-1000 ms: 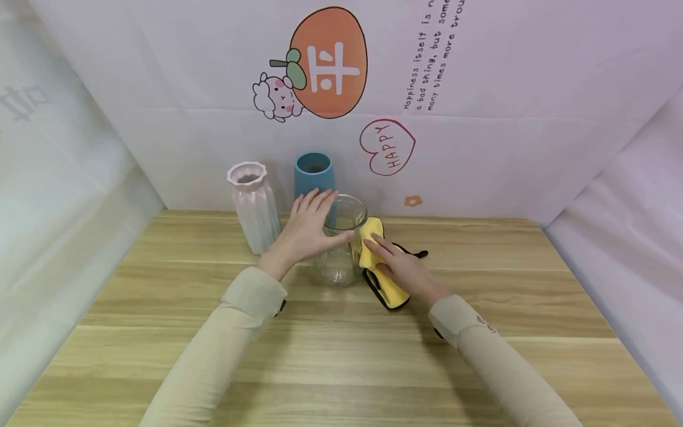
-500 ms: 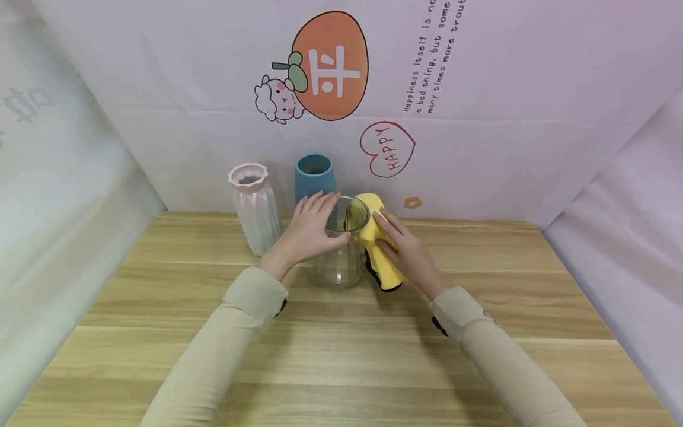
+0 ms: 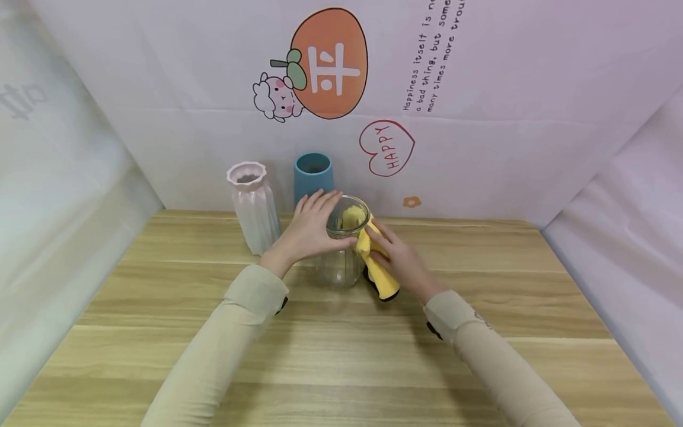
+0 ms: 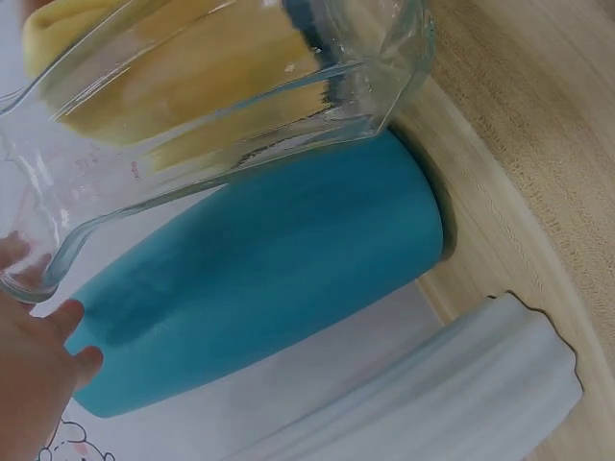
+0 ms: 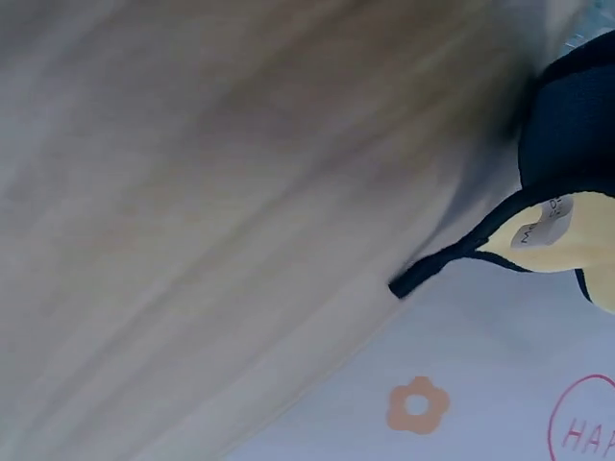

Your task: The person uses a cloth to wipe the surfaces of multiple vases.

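A clear glass vase [image 3: 338,270] stands upright on the table in the head view. My left hand [image 3: 309,230] holds it near the rim from the left, with thumb and fingers spread around it. In the left wrist view, fingertips [image 4: 67,319] show at the mouth of the glass. My right hand [image 3: 401,261] grips a yellow cloth [image 3: 382,279] with dark edging and presses it to the vase's right side. Part of the cloth shows through the glass, behind the rim. In the right wrist view a sleeve covers much of the picture; the cloth's dark border [image 5: 452,259] and a white label show.
Close behind the glass vase is a blue vase [image 3: 313,178]. A ribbed white and pink vase [image 3: 257,216] stands to the left, near my left wrist. A printed cloth backdrop [image 3: 480,166] rises behind the wooden table [image 3: 341,367].
My right hand first moved the cloth up along the glass vase's right side, then brought it lower and left, against the far side. My left hand stays at the rim.
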`<action>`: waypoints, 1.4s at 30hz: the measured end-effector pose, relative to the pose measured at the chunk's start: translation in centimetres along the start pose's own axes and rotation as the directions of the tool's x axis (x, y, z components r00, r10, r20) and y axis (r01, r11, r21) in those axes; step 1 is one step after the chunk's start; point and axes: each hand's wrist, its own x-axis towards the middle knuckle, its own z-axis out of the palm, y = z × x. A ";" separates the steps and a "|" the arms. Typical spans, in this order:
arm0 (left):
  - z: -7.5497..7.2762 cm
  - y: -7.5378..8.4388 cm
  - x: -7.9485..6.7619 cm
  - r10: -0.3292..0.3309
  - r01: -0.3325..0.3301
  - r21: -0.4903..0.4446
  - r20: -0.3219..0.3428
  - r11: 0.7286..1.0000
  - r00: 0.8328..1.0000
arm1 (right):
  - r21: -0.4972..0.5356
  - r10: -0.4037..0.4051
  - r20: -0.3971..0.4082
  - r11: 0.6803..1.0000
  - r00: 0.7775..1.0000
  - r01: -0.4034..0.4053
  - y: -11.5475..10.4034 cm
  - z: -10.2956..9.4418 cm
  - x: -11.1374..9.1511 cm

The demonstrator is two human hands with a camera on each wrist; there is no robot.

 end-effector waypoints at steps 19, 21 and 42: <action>0.2 0.3 -0.4 -0.014 0.013 -0.015 -0.090 1.000 0.996 | 0.075 0.069 -0.012 0.995 0.998 -0.068 0.3 -0.4 -0.6; 0.0 0.3 -0.4 -0.008 0.007 -0.018 -0.065 1.000 0.998 | 0.100 0.066 -0.064 0.993 0.996 -0.059 0.1 -0.6 0.0; 0.1 0.0 -0.4 0.013 -0.012 0.035 -0.025 0.999 1.000 | 0.063 0.056 0.092 0.996 0.994 -0.062 -0.1 0.0 -0.1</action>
